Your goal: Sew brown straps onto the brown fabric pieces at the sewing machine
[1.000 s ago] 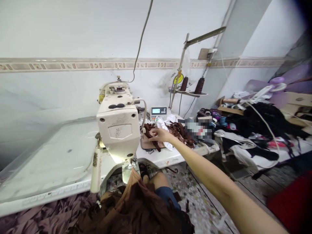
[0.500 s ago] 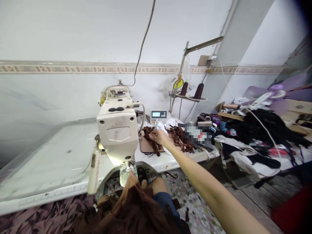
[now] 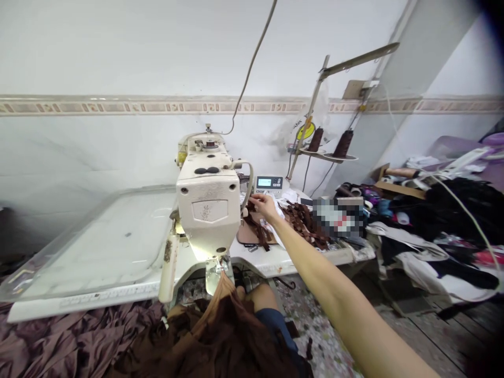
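My right hand reaches over the table to the right of the sewing machine. Its thumb and fingers are pinched on a brown fabric strip, just above a pile of similar strips; the strip is partly hidden by the fingers. Brown cloth lies across my lap, its light-brown edge rising to the needle area. My left hand is out of view.
A control panel stands behind my right hand. Two dark thread cones sit on the thread stand. Mauve cloth heaps at the lower left. Black and white fabrics crowd the right side.
My right hand has lifted slightly out of the brown strips, toward the control panel. The view has turned a little left, so things appear farther right. The lap cloth remains at the needle.
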### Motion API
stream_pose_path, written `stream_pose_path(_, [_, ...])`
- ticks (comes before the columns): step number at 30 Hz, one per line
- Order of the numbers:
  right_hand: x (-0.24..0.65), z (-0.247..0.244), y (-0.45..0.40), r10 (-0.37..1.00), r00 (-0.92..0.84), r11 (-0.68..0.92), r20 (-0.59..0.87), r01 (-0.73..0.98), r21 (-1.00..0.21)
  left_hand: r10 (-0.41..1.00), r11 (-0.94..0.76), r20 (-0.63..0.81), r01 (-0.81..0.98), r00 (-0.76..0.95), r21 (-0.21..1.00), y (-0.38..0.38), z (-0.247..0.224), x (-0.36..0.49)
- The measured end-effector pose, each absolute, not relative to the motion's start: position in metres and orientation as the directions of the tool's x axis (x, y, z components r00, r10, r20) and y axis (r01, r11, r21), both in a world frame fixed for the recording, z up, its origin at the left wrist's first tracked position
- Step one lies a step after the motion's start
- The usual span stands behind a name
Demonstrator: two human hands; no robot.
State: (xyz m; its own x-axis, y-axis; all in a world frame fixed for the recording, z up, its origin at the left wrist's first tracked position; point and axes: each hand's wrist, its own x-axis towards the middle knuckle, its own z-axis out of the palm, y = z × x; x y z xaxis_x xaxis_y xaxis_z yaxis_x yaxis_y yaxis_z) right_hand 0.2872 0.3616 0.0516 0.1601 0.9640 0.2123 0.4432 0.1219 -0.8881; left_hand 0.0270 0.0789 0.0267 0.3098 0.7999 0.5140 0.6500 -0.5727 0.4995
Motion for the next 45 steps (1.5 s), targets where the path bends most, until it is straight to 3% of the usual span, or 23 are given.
stream_pose_path(7, [0.309,0.094,0.254,0.958,0.121,0.252,0.261,0.083,-0.964,0.809,-0.577,0.518,0.546,0.277,0.607,0.031,0.015,0.028])
stream_pose_path(9, [0.301,0.089,0.202,0.972,0.066,0.227,0.227,0.013,-0.974,0.817,-0.569,0.509,0.523,0.272,0.634,0.004,0.008,0.026])
stream_pose_path(12, [0.279,0.074,0.123,0.991,-0.116,0.049,0.069,-0.167,-0.985,0.85,-0.524,0.476,0.46,0.227,0.717,-0.025,0.003,0.029])
stream_pose_path(14, [0.261,0.063,0.08,0.987,-0.161,-0.036,-0.007,-0.181,-0.983,0.901,-0.433,0.392,0.348,0.186,0.832,-0.031,0.005,0.037])
stream_pose_path(17, [0.239,0.047,0.036,0.981,-0.184,-0.096,-0.063,-0.173,-0.98,0.972,-0.146,0.125,0.096,0.2,0.985,-0.025,0.011,0.052])
stream_pose_path(20, [0.228,0.035,0.022,0.985,-0.145,-0.122,-0.094,-0.197,-0.973,0.949,0.147,-0.115,-0.09,0.295,0.985,-0.023,0.011,0.059])
stream_pose_path(24, [0.233,0.029,0.039,0.992,-0.041,-0.128,-0.121,-0.246,-0.961,0.919,0.23,-0.216,-0.004,0.328,0.973,-0.037,-0.001,0.05])
stream_pose_path(27, [0.241,0.033,0.059,0.993,-0.015,-0.118,-0.118,-0.266,-0.957,0.925,0.131,-0.173,0.143,0.339,0.981,-0.048,-0.01,0.034])
stream_pose_path(32, [0.247,0.037,0.079,0.991,-0.108,-0.093,-0.081,-0.108,-0.99,0.906,-0.117,-0.041,0.34,0.422,0.933,-0.053,-0.02,0.008])
stream_pose_path(36, [0.25,0.038,0.086,0.984,-0.143,-0.117,-0.107,-0.068,-0.991,0.799,-0.421,-0.008,0.569,0.601,0.706,-0.048,-0.024,-0.009])
stream_pose_path(40, [0.258,0.04,0.08,0.952,-0.283,-0.108,-0.112,0.028,-0.994,0.713,-0.6,0.03,0.587,0.7,0.543,-0.041,-0.005,-0.018])
stream_pose_path(42, [0.26,0.04,0.072,0.9,-0.413,-0.106,-0.14,0.103,-0.989,0.741,-0.626,0.163,0.581,0.652,0.521,-0.036,0.015,-0.018])
stream_pose_path(45, [0.255,0.033,0.056,0.806,-0.55,-0.149,-0.219,0.17,-0.974,0.718,-0.671,0.549,0.632,0.427,0.386,-0.022,0.044,-0.008])
